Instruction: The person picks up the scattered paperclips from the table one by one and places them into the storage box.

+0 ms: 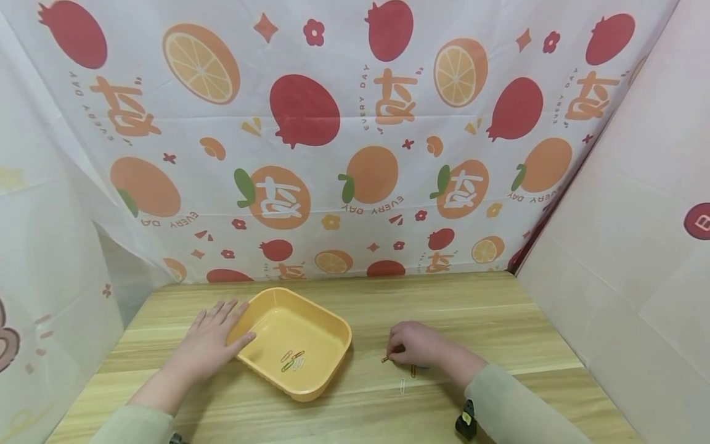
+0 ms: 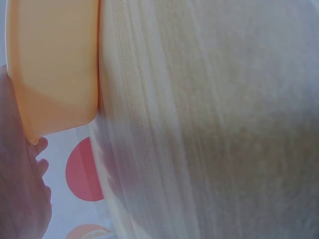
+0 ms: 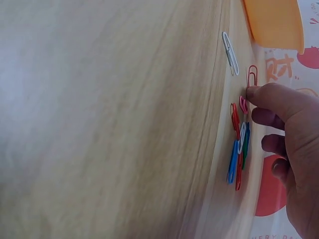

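My right hand [image 1: 413, 342] pinches a red paper clip [image 3: 252, 72] between thumb and forefinger, just over the table. Beneath the curled fingers lies a small pile of paper clips, among them a blue clip [image 3: 232, 162], a green clip [image 3: 245, 149] and a pink clip [image 3: 243, 104]. A white paper clip [image 1: 402, 386] lies apart from that pile. My left hand [image 1: 208, 345] rests on the left rim of a yellow plastic basin [image 1: 324, 314], fingers spread and thumb over the edge. Inside the basin are several paper clips, including a green one [image 1: 286, 365].
The wooden table [image 1: 444, 296] carries the basin left of centre and the loose clips to its right. A fruit-print cloth [image 1: 333, 203] hangs along the back edge, and pale cloth [image 1: 627, 185] closes off the sides.
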Action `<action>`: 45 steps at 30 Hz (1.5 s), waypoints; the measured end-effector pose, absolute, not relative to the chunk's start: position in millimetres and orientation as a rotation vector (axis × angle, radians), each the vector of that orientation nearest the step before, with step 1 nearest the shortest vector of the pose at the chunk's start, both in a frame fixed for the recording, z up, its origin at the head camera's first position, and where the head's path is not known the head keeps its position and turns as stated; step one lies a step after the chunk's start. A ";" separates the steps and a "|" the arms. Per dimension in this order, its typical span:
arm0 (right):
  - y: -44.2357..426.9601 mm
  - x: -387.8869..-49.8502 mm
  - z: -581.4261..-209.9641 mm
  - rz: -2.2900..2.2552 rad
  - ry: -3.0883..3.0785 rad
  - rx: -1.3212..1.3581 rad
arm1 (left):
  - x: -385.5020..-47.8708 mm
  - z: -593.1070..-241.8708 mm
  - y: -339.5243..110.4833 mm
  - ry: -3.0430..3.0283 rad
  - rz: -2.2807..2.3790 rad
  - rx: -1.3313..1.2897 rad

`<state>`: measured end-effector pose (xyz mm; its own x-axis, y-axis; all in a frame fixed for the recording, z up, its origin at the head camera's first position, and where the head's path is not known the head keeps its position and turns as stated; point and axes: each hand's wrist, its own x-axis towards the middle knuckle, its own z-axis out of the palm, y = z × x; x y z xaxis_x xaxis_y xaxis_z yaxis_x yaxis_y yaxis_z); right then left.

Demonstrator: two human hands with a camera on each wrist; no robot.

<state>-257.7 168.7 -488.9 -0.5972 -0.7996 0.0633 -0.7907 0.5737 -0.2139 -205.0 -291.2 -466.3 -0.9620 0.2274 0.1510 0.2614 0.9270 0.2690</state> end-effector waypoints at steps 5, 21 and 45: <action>168.4 -255.4 -486.4 -0.345 2.746 -1.372 | -204.4 -465.0 -291.1 -2.972 -0.438 -0.375; 169.4 -259.0 -486.5 -0.463 2.834 -1.382 | -205.2 -463.4 -291.9 -2.976 -0.443 -0.377; 162.6 -273.7 -468.6 -0.486 2.925 -1.379 | -205.7 -465.3 -292.8 -2.964 -0.431 -0.377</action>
<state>-273.7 162.6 -468.6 -0.6374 -0.7324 0.2392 -0.7704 0.6017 -0.2107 -205.7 -292.8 -465.3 -0.9614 0.2267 0.1558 0.2617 0.9283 0.2643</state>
